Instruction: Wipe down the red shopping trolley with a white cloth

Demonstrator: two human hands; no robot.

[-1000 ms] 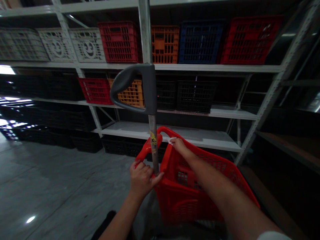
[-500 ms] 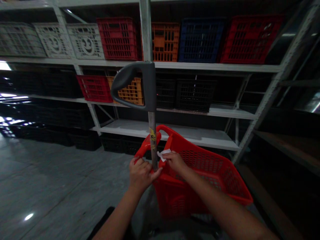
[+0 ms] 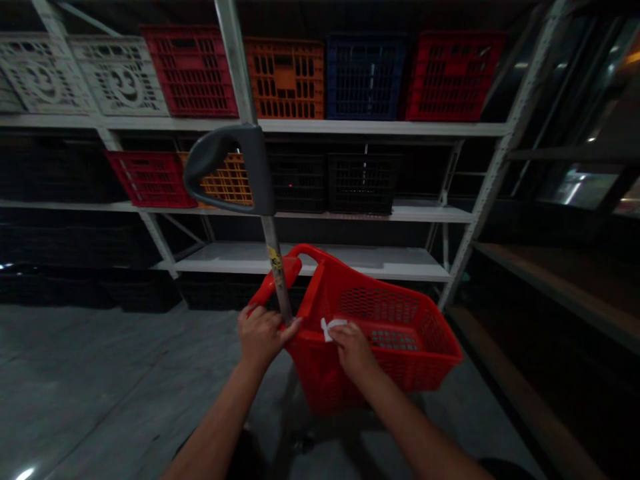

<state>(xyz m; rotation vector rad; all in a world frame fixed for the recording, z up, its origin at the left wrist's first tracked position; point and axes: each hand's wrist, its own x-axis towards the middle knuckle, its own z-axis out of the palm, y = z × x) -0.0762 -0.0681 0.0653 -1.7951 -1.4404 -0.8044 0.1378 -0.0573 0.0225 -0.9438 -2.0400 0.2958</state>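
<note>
- My left hand [image 3: 261,335] is curled shut around the red bar [image 3: 274,283] at the basket's near end, with my thumb stretched out against the metal pole [image 3: 273,267].
- My right hand [image 3: 354,350] is nearly closed, pinching a white scrap [image 3: 331,327] between my fingers, just right of my left hand. It looks like paper, but I can't tell exactly.
- Under and ahead of my right hand sits the red basket [image 3: 320,373], a mesh plastic one, upright on the grey floor [image 3: 100,380].
- The pole rises past my left hand to a grey loop handle [image 3: 225,160], and a yellow sticker [image 3: 273,257] sits on the pole above my thumb.
- Ahead of my hands stands a white metal shelf rack [image 3: 300,127].
- Its middle shelf holds red, orange and black crates [image 3: 363,183].
- Its top shelf holds white, red, orange and blue crates [image 3: 365,77].
</note>
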